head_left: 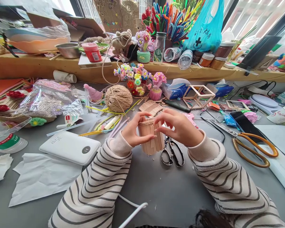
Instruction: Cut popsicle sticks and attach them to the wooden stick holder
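A small round pot made of wooden ice-lolly sticks [152,139] stands between my hands at the table's middle, with twine wound round its top. My left hand [134,129] grips its left side, fingers curled round the rim and wall. From the right, my right hand [180,126] pinches at the pot's top edge. A ball of jute twine [118,98] lies just behind. Black-handled scissors [172,152] rest on the table right beside the pot.
A white power bank [70,147] and tissue paper [42,177] lie at left. Large yellow-handled scissors [249,144] lie at right, a wooden stick cube frame [198,96] behind. Loose sticks [150,107], pipe-cleaner flower pots [139,77] and clutter fill the back; a wooden shelf [38,66] runs behind.
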`<act>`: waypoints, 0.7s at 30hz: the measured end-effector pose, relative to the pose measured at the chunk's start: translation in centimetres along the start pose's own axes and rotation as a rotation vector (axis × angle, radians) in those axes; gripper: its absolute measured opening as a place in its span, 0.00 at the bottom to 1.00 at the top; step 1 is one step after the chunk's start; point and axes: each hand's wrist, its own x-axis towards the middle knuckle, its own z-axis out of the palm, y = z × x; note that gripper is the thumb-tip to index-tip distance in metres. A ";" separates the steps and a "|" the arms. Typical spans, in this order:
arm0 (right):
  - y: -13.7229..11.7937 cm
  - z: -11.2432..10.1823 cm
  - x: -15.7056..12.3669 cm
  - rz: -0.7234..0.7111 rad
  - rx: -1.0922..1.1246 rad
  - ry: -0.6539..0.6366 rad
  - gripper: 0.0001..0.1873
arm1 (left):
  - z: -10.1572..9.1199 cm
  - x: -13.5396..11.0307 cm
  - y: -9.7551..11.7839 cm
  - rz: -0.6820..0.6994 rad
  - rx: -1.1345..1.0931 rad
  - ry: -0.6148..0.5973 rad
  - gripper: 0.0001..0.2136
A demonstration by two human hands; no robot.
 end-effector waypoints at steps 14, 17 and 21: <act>0.6 0.6 0.1 -0.081 -0.007 -0.111 0.04 | -0.1 0.0 -0.2 -0.034 -0.049 -0.024 0.28; 0.6 0.6 0.0 -0.048 -0.025 -0.135 0.05 | -0.1 0.0 -0.2 -0.054 -0.027 -0.008 0.25; 0.6 0.4 0.1 0.017 -0.039 -0.172 0.04 | -0.1 -0.1 -0.3 -0.092 0.055 0.026 0.18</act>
